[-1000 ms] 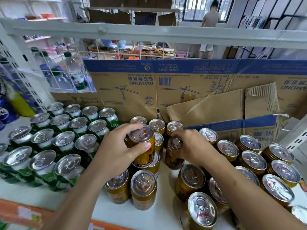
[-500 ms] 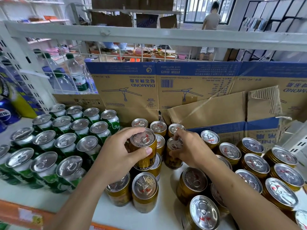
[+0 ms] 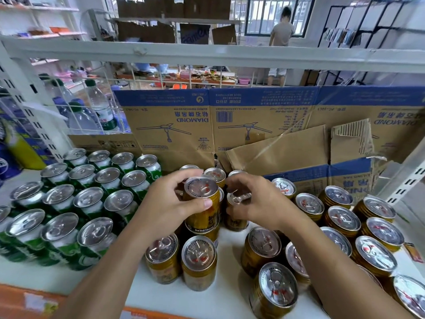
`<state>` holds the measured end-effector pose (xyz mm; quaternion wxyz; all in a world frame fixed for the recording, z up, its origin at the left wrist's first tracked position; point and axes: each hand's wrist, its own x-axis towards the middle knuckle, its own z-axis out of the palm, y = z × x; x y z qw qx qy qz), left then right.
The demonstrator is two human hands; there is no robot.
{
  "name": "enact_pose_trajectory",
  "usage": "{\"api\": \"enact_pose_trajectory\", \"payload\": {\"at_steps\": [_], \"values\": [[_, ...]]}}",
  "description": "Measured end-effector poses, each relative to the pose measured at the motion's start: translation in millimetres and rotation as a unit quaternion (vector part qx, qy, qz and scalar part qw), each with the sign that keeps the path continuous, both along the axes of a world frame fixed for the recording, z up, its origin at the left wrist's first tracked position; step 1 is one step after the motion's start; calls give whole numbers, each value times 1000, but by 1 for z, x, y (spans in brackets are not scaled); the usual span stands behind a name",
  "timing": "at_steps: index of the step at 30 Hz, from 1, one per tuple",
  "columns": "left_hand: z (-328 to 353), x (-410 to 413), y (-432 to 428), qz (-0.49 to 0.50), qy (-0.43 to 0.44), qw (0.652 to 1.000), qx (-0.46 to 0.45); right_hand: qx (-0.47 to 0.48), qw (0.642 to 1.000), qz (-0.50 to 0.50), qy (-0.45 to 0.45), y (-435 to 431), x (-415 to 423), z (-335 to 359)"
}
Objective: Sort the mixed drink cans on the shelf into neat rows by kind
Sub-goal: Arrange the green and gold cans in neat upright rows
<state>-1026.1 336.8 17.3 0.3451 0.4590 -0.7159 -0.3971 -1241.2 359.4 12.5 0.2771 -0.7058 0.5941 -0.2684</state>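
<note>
Hands both busy at mid-shelf. Left hand (image 3: 170,208) wrapped round a gold Red Bull can (image 3: 202,203), thumb across the near side, fingers curled behind, can upright and directly above another of the same kind; touching it or just clear, impossible to tell. Right hand (image 3: 259,203) just beside, fingers bent down over the rim of a second gold can (image 3: 236,215), thumb against its side, that can standing on the white shelf (image 3: 230,247).

Behind the hands, a few more gold tops, partly hidden by fingers. In front of the left hand, two front gold cans (image 3: 199,261) side by side near the shelf edge. To the right, loose gold cans (image 3: 345,217) in an uneven crowd, some tilted, reaching under the right forearm and out to the shelf's end post. To the left, green cans (image 3: 92,199) packed in tidy rows, close against the left wrist.

Along the back, upside-down Diamond fan cartons (image 3: 174,125), a torn flap leaning over the gold cluster. Water bottles (image 3: 101,107) behind a wire divider (image 3: 76,107) at back left. White upper rail (image 3: 207,54) across the top. Far off beyond it, a person (image 3: 281,33) facing a barred window.
</note>
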Motion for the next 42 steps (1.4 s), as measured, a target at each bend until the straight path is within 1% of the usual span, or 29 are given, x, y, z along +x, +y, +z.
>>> {"api": "enact_pose_trajectory", "payload": {"at_steps": [2, 6, 8, 10, 11, 12, 13, 14, 15, 16, 19, 21, 22, 25, 28, 36, 39, 42], "values": [[5, -7, -3, -25, 19, 999, 5, 21, 998, 34, -55, 5, 4, 3], [12, -18, -8, -58, 51, 996, 47, -10, 993, 9, -120, 12, 9, 8], [14, -22, -7, -83, 60, 993, 58, -21, 990, -17, -138, 15, 10, 11], [15, -26, -8, -99, 89, 988, 76, -17, 984, -62, -166, 18, 6, 13], [15, -28, -8, -97, 105, 986, 90, -16, 981, -85, -172, 20, 3, 14], [12, -30, -8, -88, 99, 987, 92, -18, 980, -109, -167, 22, -1, 15], [9, -31, -10, -73, 65, 992, 77, -23, 979, -135, -151, 24, -5, 17], [3, -34, -11, -67, -4, 997, 48, -28, 978, -161, -133, 27, -9, 19], [-1, -39, -10, -77, -76, 994, 20, -34, 975, -186, -120, 29, -13, 20], [-6, -45, -8, -104, -139, 985, -4, -39, 970, -209, -115, 31, -17, 21], [-15, -70, -2, -197, -265, 944, -23, -61, 959, -261, -93, 39, -23, 20], [-16, -86, 2, -243, -328, 913, -14, -72, 951, -289, -83, 44, -28, 18], [-18, -92, 3, -263, -342, 902, 1, -75, 946, -303, -88, 46, -30, 16], [-25, -104, 2, -323, -325, 888, 31, -87, 932, -335, -105, 52, -38, 13], [-28, -107, 0, -366, -316, 875, 30, -98, 926, -343, -121, 54, -41, 10], [-39, -100, -2, -396, -304, 867, 2, -90, 930, -339, -113, 50, -37, 7], [-35, -96, -4, -366, -286, 885, -23, -102, 923, -347, -132, 47, -36, 6], [-15, -80, -10, -316, -253, 914, -17, -120, 910, -359, -168, 47, -38, 11]]}}
